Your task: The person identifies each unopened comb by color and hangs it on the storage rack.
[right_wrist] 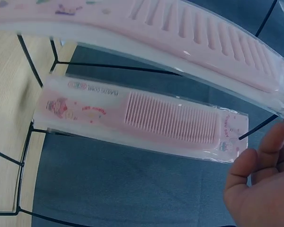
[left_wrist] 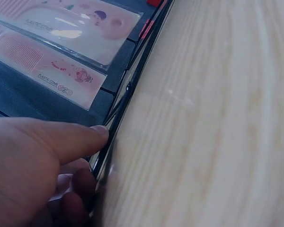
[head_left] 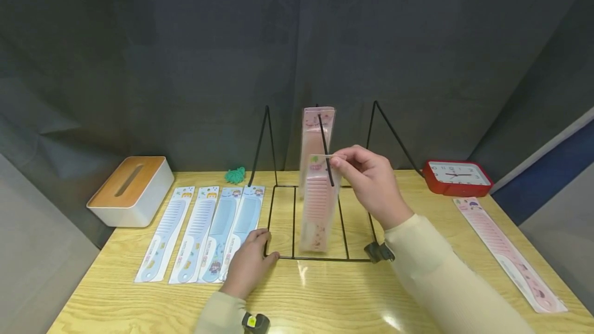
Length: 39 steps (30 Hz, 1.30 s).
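My right hand (head_left: 371, 182) pinches the top corner of a pink comb (head_left: 317, 205) in a clear packet. The packet hangs upright around the middle prong of a black wire rack (head_left: 320, 259), near the prong's front end. Behind it on the same prong hangs another packaged pink comb (right_wrist: 170, 118), fine-toothed, while the held one has wide teeth. At the rack's front left corner my left hand (head_left: 250, 262) grips the base wire, thumb (left_wrist: 85, 139) on the wire and the other fingers curled below.
Several packaged blue combs (head_left: 178, 236) lie left of the rack, beside a white tissue box (head_left: 139, 210) with a wooden lid. Green string (head_left: 235, 174) lies behind them. To the right are a red clock (head_left: 457, 177) and a packaged pink comb (head_left: 506, 251).
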Each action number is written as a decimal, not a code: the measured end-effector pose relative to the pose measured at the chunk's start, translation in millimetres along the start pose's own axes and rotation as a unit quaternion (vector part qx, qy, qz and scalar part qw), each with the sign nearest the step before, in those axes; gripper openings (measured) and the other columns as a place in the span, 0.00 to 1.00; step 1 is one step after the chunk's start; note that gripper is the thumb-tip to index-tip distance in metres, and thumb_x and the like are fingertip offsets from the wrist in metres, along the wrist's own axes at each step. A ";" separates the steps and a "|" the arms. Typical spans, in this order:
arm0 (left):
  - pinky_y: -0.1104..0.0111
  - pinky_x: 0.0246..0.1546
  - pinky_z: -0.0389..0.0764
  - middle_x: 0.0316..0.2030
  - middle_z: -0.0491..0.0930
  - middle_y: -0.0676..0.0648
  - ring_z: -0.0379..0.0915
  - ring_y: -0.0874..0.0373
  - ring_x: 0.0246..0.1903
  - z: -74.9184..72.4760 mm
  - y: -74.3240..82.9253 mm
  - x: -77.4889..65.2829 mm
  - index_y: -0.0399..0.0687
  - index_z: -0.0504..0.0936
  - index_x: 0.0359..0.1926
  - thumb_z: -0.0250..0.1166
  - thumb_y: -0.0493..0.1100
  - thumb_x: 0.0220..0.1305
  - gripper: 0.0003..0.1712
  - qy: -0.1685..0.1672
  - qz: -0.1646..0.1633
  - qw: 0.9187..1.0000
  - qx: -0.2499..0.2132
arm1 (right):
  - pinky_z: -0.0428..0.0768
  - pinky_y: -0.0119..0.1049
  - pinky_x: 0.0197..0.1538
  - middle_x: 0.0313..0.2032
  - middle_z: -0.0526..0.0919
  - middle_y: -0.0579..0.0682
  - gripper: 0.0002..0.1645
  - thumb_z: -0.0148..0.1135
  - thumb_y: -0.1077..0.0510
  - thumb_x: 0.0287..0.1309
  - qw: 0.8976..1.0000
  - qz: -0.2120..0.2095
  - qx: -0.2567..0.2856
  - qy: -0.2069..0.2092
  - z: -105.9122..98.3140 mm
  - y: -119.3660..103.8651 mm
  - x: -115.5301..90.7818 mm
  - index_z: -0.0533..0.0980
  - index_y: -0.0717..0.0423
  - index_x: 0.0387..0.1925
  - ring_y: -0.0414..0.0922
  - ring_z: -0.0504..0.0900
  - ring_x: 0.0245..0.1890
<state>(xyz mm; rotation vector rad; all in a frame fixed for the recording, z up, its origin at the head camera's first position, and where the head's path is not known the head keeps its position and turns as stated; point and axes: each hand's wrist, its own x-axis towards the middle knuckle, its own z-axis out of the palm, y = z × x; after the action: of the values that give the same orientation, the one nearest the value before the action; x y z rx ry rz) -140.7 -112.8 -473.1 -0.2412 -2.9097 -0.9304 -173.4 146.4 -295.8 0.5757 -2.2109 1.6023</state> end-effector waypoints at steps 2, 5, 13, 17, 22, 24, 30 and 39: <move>0.47 0.58 0.77 0.65 0.71 0.39 0.74 0.40 0.59 0.1 0.1 0.5 0.34 0.76 0.63 0.72 0.47 0.62 0.32 0.001 0.000 1.000 0.002 | 0.77 0.30 0.34 0.35 0.83 0.49 0.11 0.65 0.52 0.67 1.000 0.002 -0.002 0.003 0.4 1.6 3.8 0.83 0.57 0.41 0.43 0.76 0.33; 0.48 0.58 0.76 0.66 0.71 0.39 0.73 0.40 0.60 0.9 0.5 1.4 0.35 0.76 0.63 0.71 0.47 0.63 0.32 -0.003 -0.003 1.000 0.000 | 0.79 0.29 0.37 0.36 0.84 0.49 0.12 0.66 0.52 0.66 1.000 0.004 -0.008 0.012 0.1 3.9 9.3 0.83 0.57 0.42 0.43 0.78 0.35; 0.49 0.57 0.78 0.66 0.70 0.40 0.74 0.41 0.59 2.1 1.4 1.4 0.35 0.76 0.64 0.71 0.49 0.64 0.33 -0.013 -0.001 1.000 0.004 | 0.74 0.30 0.29 0.34 0.82 0.49 0.14 0.65 0.49 0.67 0.999 0.009 -0.038 0.024 -3.2 7.4 22.7 0.84 0.55 0.43 0.44 0.73 0.30; 0.49 0.57 0.78 0.66 0.70 0.40 0.74 0.41 0.59 2.7 1.6 1.8 0.36 0.75 0.64 0.71 0.49 0.63 0.33 -0.015 0.001 1.000 0.011 | 0.71 0.32 0.29 0.35 0.83 0.48 0.15 0.65 0.46 0.66 0.998 0.018 -0.060 0.031 -4.4 8.8 31.0 0.84 0.53 0.43 0.45 0.73 0.31; 0.49 0.55 0.79 0.67 0.70 0.41 0.75 0.42 0.58 2.6 1.8 2.1 0.36 0.75 0.64 0.71 0.50 0.63 0.34 -0.019 0.000 1.000 0.019 | 0.73 0.34 0.35 0.36 0.84 0.48 0.16 0.65 0.45 0.66 0.996 0.037 -0.072 0.033 -2.7 11.7 42.2 0.84 0.52 0.43 0.45 0.74 0.35; 0.50 0.55 0.79 0.67 0.70 0.41 0.75 0.42 0.58 2.1 2.1 2.0 0.37 0.75 0.65 0.71 0.50 0.64 0.34 -0.022 -0.002 1.000 0.020 | 0.74 0.35 0.37 0.36 0.83 0.48 0.16 0.64 0.45 0.66 0.996 0.044 -0.075 0.032 -1.9 11.9 46.2 0.84 0.52 0.43 0.46 0.74 0.36; 0.49 0.54 0.80 0.67 0.70 0.41 0.76 0.42 0.57 0.3 0.9 0.7 0.36 0.75 0.64 0.72 0.49 0.63 0.34 -0.020 -0.007 1.000 0.018 | 0.73 0.38 0.37 0.36 0.82 0.48 0.16 0.64 0.44 0.67 0.994 0.065 -0.087 0.027 0.2 11.4 60.4 0.84 0.51 0.44 0.45 0.74 0.36; 0.50 0.53 0.80 0.66 0.70 0.41 0.76 0.42 0.56 3.2 -1.4 -0.3 0.37 0.76 0.64 0.72 0.50 0.62 0.33 -0.018 -0.002 1.000 0.017 | 0.70 0.39 0.35 0.35 0.78 0.49 0.15 0.63 0.45 0.67 0.990 0.093 -0.104 0.027 3.6 16.6 83.4 0.83 0.52 0.43 0.45 0.71 0.36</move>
<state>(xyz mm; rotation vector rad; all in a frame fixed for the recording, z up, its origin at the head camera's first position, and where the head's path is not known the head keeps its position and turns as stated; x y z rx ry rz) -140.7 -112.1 -476.6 -0.2543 -2.9574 -0.8854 -253.6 137.6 -268.5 0.2711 -2.4114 1.4286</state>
